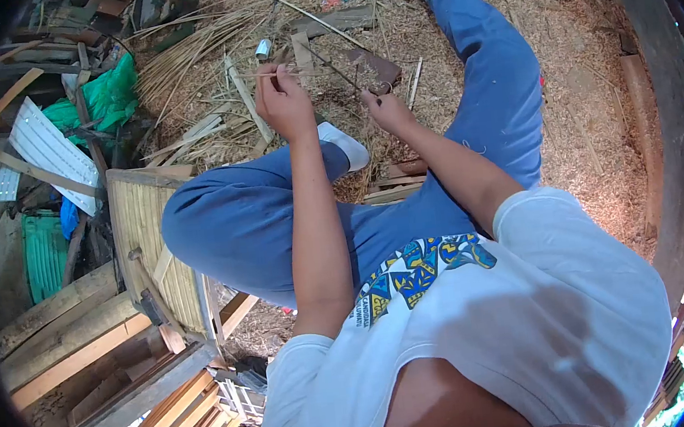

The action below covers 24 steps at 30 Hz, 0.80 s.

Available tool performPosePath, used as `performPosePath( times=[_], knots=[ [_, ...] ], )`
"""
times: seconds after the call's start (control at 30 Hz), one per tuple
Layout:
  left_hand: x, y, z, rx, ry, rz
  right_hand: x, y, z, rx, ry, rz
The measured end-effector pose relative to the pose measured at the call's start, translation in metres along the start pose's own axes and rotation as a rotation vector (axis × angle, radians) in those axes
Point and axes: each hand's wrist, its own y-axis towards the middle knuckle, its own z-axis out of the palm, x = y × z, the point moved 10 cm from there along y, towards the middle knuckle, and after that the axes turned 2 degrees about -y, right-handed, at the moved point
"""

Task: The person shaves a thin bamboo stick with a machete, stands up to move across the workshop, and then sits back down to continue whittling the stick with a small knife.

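My left hand (285, 104) is closed in a pinch on a thin pale bamboo strip (308, 72), which sticks out sideways past the fingertips. Lower and to the right, my right hand (389, 113) is wrapped round the near end of a long, thin dark tool (331, 65). That tool slants up and left, its far part passing close to the strip; I cannot tell whether it is a knife. Behind both hands a flat brown block (375, 65) lies on the ground.
Wood shavings (590, 140) cover the ground around my outstretched leg. A bundle of long thin strips (187, 55) lies at the upper left, near a white cup-like object (263, 49). A hammer (151, 285) rests on a woven panel (140, 208) at left.
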Motion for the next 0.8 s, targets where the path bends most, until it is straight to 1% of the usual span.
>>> performPosePath(
  times=[0.07, 0.1, 0.17, 0.3, 0.4, 0.53, 0.57, 0.67, 0.7, 0.77, 0.8],
  knots=[
    [-0.004, -0.003, -0.009, -0.046, 0.051, 0.068, 0.000, -0.009, -0.006, 0.019, -0.081, 0.036],
    [-0.007, -0.004, -0.011, -0.068, 0.072, 0.106, 0.005, -0.011, -0.011, -0.011, -0.108, 0.049],
    [0.012, -0.004, -0.010, -0.051, 0.055, 0.085, 0.005, -0.011, -0.012, -0.064, -0.098, 0.040],
    [0.006, -0.007, 0.000, 0.007, 0.017, -0.039, 0.020, -0.020, -0.030, -0.089, -0.060, 0.028],
    [-0.015, -0.008, 0.012, 0.032, 0.038, 0.081, 0.038, -0.031, -0.049, -0.104, -0.040, 0.007],
    [-0.027, -0.007, 0.018, 0.038, 0.106, 0.147, 0.077, -0.040, -0.055, -0.102, 0.004, -0.187],
    [-0.030, -0.009, 0.018, 0.043, 0.114, 0.150, 0.080, -0.038, -0.052, -0.172, 0.081, -0.278],
    [-0.033, -0.010, 0.015, 0.038, 0.134, 0.141, 0.038, -0.027, -0.029, -0.106, 0.078, -0.101],
    [-0.034, -0.010, 0.015, 0.035, 0.139, 0.138, 0.001, -0.009, -0.008, -0.086, 0.123, -0.030],
    [-0.031, -0.009, 0.017, 0.052, 0.123, 0.127, -0.049, -0.004, -0.004, -0.087, 0.023, 0.152],
    [-0.032, -0.008, 0.018, 0.062, 0.114, 0.121, -0.056, -0.009, -0.008, -0.088, -0.026, 0.245]
  ],
)
